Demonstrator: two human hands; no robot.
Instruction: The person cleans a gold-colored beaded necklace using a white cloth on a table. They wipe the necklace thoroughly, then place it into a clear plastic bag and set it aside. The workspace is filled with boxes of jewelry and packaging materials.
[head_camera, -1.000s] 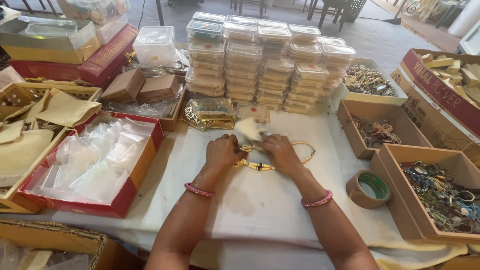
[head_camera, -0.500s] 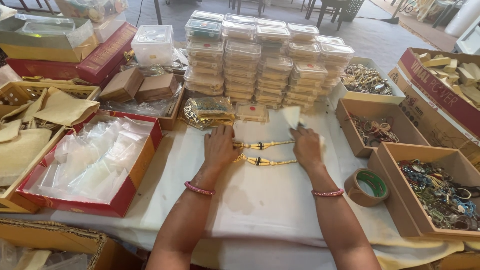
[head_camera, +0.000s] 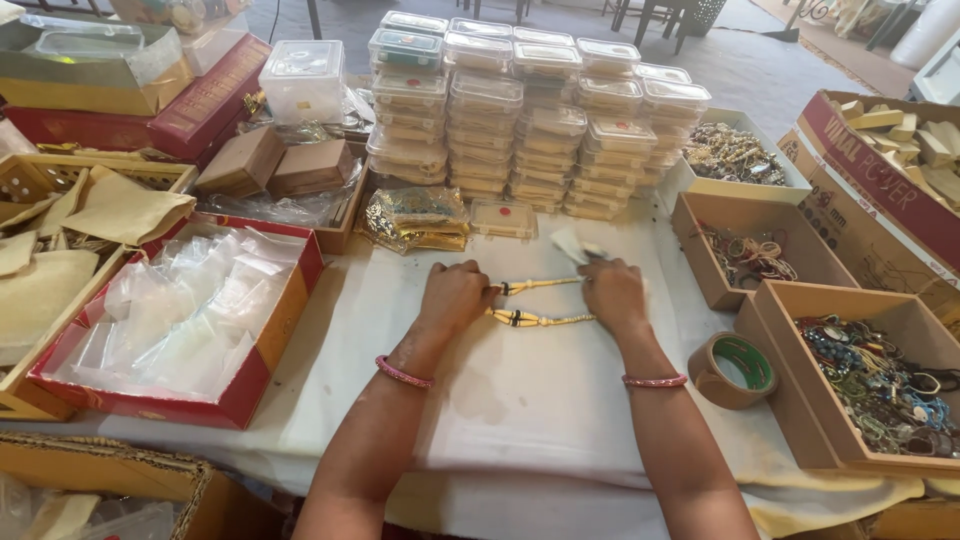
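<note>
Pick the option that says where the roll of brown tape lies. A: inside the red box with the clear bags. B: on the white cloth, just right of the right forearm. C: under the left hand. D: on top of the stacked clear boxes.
B: the roll of brown tape lies on the white cloth, beside the right forearm and against a cardboard tray.

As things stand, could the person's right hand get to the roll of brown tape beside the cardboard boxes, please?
Probably yes. The right hand rests on the pale strands on the white cloth, and the tape roll lies just to its right with only bare cloth between them. The hand is busy with the strands, though.
</note>
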